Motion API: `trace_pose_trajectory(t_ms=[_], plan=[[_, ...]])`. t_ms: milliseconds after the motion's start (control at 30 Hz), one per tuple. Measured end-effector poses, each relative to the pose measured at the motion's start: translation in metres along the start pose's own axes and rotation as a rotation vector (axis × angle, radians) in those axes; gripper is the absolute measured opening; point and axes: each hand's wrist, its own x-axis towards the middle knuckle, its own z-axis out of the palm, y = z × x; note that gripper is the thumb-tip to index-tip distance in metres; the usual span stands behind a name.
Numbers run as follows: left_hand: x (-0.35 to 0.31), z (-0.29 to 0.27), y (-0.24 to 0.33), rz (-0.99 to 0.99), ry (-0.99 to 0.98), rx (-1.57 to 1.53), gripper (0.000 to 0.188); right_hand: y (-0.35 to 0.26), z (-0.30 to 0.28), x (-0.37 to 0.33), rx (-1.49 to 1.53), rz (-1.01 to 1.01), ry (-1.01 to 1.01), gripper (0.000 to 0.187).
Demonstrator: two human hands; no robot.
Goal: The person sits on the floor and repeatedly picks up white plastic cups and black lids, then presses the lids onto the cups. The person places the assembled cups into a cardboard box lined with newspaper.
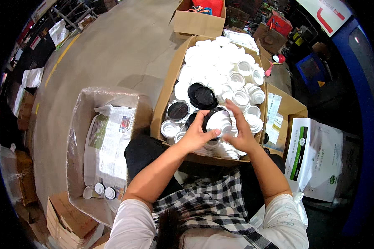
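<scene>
My left hand (196,135) is closed on a white stepped plastic cap (218,121) with a black rim, its thumb lying across the lower side. Around the right side of that cap curves my right hand (242,133), fingers apart; whether its fingertips touch the cap I cannot tell. Both hands are over the near part of a cardboard box (166,97) heaped with white plastic caps (237,79). Just beyond my left hand, a black round cap (202,95) and another black cap (178,111) lie on the heap. Part of a further black piece shows behind my left fingers.
At the left stands an open carton (79,166) lined with newspaper (108,145), with a few white caps (109,193) inside. A white printed carton (316,157) is at the right. Beyond the heaped box sits another cardboard box (197,24) holding red material. Stacked cardboard (68,220) lies lower left.
</scene>
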Motion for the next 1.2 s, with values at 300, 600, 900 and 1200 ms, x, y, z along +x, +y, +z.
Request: trace_pose_trajectory(t_ms=[300, 600, 900, 1200], plan=[[-0.006, 0.037, -0.019, 0.036, 0.199, -0.044, 0.054, 0.032, 0.03, 0.007, 0.202, 0.295, 0.464, 0.041], [0.001, 0.02, -0.019, -0.112, 0.27, 0.073, 0.043, 0.072, 0.032, 0.009, 0.193, 0.379, 0.274, 0.044], [-0.115, -0.163, 0.082, 0.401, 1.026, -0.174, 0.035, 0.218, -0.05, -0.007, -0.858, 0.364, 0.008, 0.029], [-0.41, -0.264, -0.068, -0.454, 1.853, -0.122, 0.033, 0.213, -0.064, -0.001, -0.663, 0.367, 0.207, 0.032]])
